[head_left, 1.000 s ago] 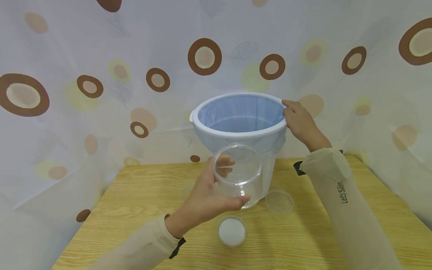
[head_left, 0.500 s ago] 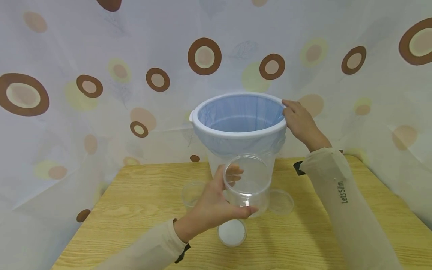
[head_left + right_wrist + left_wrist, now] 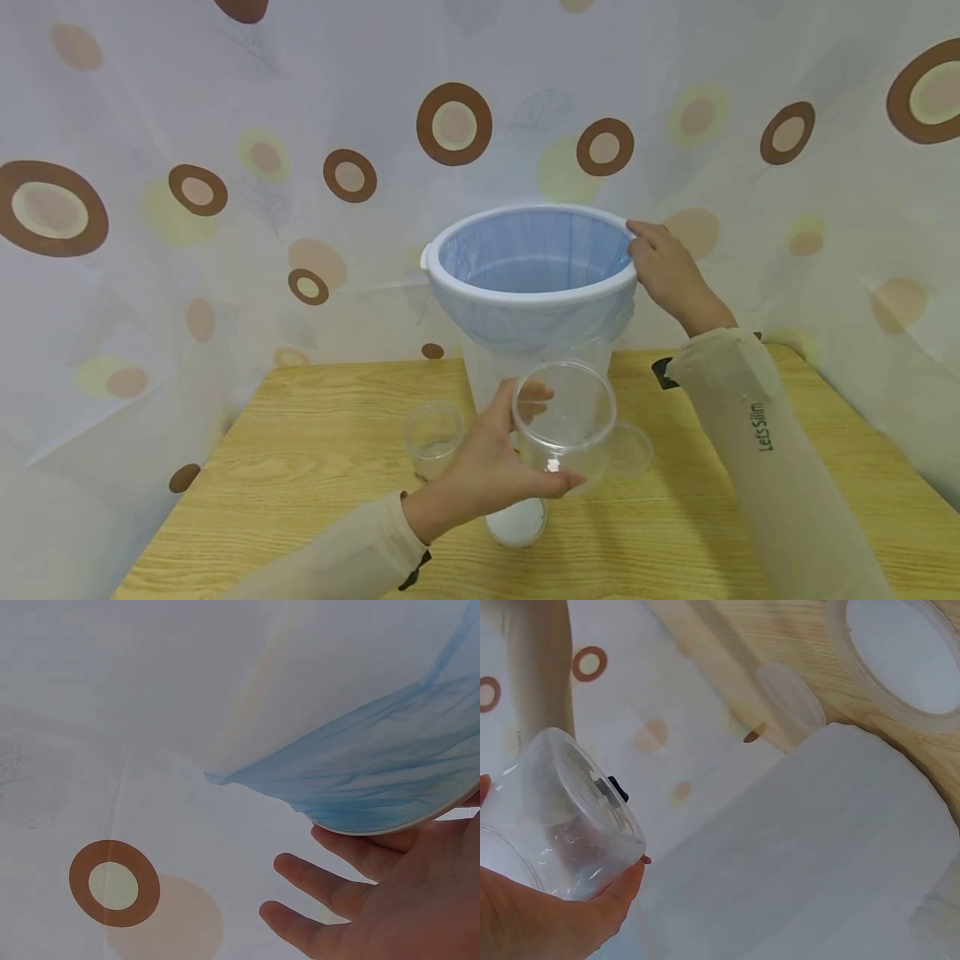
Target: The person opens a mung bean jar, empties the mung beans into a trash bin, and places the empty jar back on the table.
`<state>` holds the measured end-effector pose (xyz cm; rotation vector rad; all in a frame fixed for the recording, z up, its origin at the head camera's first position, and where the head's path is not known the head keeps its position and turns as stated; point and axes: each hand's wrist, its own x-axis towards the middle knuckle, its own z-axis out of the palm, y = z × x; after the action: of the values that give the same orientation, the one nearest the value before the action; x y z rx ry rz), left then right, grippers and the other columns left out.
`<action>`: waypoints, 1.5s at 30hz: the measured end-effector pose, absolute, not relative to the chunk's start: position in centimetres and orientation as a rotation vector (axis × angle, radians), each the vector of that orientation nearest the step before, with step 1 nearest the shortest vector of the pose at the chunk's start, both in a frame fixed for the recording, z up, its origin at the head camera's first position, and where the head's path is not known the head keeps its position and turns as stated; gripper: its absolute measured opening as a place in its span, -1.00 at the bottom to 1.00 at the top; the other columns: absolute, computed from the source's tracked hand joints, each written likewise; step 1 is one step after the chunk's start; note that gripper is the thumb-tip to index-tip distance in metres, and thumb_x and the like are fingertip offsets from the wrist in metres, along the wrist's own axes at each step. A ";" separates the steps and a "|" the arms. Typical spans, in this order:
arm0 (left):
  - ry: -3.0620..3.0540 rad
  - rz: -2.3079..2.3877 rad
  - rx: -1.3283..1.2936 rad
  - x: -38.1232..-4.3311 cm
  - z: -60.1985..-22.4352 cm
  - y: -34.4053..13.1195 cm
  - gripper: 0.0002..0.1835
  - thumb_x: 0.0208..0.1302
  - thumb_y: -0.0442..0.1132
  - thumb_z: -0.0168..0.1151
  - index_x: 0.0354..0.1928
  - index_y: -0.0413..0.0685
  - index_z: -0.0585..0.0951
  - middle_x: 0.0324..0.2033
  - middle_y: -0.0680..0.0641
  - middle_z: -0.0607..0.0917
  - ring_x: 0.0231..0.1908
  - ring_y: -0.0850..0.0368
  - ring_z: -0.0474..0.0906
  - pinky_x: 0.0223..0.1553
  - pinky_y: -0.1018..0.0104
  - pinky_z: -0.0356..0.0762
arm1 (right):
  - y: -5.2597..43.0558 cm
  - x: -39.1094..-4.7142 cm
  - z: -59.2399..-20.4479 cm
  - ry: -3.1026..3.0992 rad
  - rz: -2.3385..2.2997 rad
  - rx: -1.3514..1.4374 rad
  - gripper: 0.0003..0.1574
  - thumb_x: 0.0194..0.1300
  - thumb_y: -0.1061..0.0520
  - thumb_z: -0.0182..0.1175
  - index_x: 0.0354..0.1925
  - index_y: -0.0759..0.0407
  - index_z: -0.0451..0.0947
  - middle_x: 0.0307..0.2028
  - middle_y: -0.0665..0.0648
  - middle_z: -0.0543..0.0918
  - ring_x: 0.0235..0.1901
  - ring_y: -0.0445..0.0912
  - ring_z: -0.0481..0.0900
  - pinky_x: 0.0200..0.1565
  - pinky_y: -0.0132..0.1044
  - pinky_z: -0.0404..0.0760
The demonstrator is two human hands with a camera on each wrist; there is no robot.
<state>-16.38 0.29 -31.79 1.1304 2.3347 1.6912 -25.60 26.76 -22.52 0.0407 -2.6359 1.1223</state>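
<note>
My left hand (image 3: 498, 467) grips a clear plastic jar (image 3: 566, 412) round its side, tilted with its wide mouth facing me, in front of the bin. No contents show in this jar. The left wrist view also shows the jar (image 3: 581, 817) between thumb and fingers. My right hand (image 3: 667, 271) holds the right rim of a white trash bin (image 3: 480, 379) lined with a thin blue bag (image 3: 540, 250). In the right wrist view the index finger lies along the rim, the other fingers (image 3: 322, 889) stretch out loosely, and the thumb is mostly hidden.
On the wooden table (image 3: 315, 450), another clear jar (image 3: 433, 429) stands left of the bin. A round clear lid (image 3: 632, 450) lies to its right. A round white-topped piece (image 3: 517, 523) sits in front, partly behind my left hand. A patterned sheet (image 3: 225, 292) hangs behind.
My left hand has moved right, down and nearer to me with the jar, uncovering the other jar at left. The right hand and the bin stay put.
</note>
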 end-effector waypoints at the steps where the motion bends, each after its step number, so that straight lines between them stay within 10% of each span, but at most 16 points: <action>1: 2.336 1.686 1.122 -16.4 -31.9 0.3 -0.17 -0.17 -0.24 0.59 0.16 -0.01 0.30 0.10 -0.03 0.48 0.07 0.11 0.45 0.07 0.21 0.43 | 26.8 -25.6 -22.5 -2.636 1.124 0.042 -0.26 0.44 0.00 -0.47 0.48 0.28 -0.05 0.44 0.35 0.01 0.32 0.32 0.12 0.25 0.28 0.17; 45: 2.362 1.609 0.973 -17.3 -37.0 2.7 -0.19 -0.16 -0.12 0.58 0.16 0.03 0.34 0.03 -0.07 0.51 0.01 0.08 0.48 -0.03 0.29 0.46 | 26.9 -25.5 -22.6 -2.598 1.123 0.078 -0.28 0.45 0.04 -0.43 0.46 0.33 0.00 0.43 0.37 0.04 0.35 0.29 0.06 0.29 0.25 0.08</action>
<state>-17.34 2.71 -37.04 0.9725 2.3618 1.6085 -25.50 26.88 -22.59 0.0783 -2.5975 1.1232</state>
